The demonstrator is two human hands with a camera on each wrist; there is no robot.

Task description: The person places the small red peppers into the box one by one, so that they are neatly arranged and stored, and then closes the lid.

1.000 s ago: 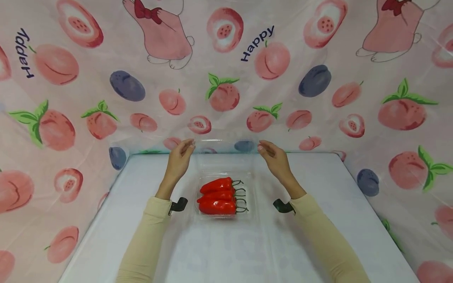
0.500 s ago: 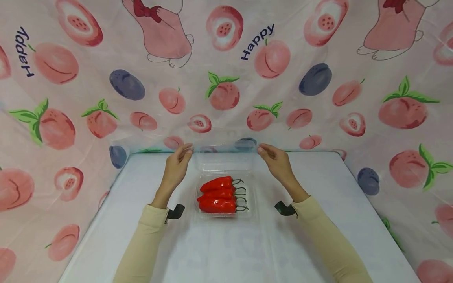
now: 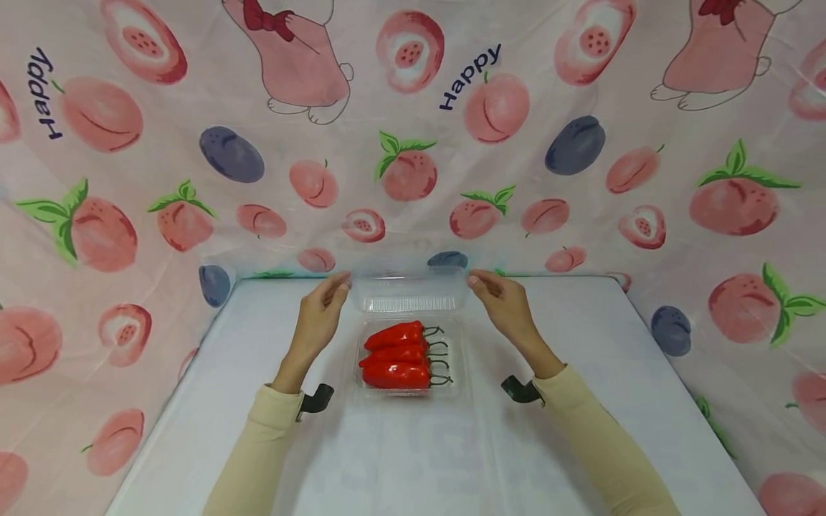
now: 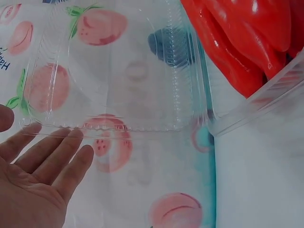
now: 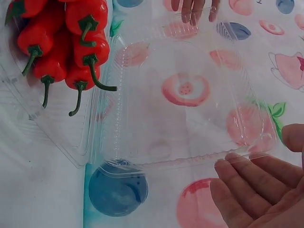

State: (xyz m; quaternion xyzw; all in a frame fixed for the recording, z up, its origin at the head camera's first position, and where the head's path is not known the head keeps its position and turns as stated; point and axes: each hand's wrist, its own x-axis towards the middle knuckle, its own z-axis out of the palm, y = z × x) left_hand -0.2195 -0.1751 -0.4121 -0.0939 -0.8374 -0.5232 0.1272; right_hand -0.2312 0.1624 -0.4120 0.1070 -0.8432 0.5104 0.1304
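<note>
A clear plastic clamshell box [image 3: 459,358] lies on the table with several red peppers [image 3: 396,375] in its base, green stems pointing right. Its transparent lid [image 3: 409,290] stands raised at the far side, joined along the back. My left hand [image 3: 320,308] is at the lid's left edge; the left wrist view shows straight fingers [image 4: 52,152] touching the rim, thumb apart. On the opposite edge, my right hand [image 3: 505,304] touches the rim with extended fingers [image 5: 247,178], its thumb also apart. Peppers [image 5: 61,42] fill the base in the right wrist view.
A white table [image 3: 413,459] bears the box. Behind and around it hangs a pink cloth [image 3: 361,136] printed with fruit and rabbits. Dark wrist mounts [image 3: 316,398] stick out from the sleeve cuffs.
Both hands have come slightly lower and nearer to me, and the lid's upper edge has moved down in the head view. The base and peppers have stayed in place.
</note>
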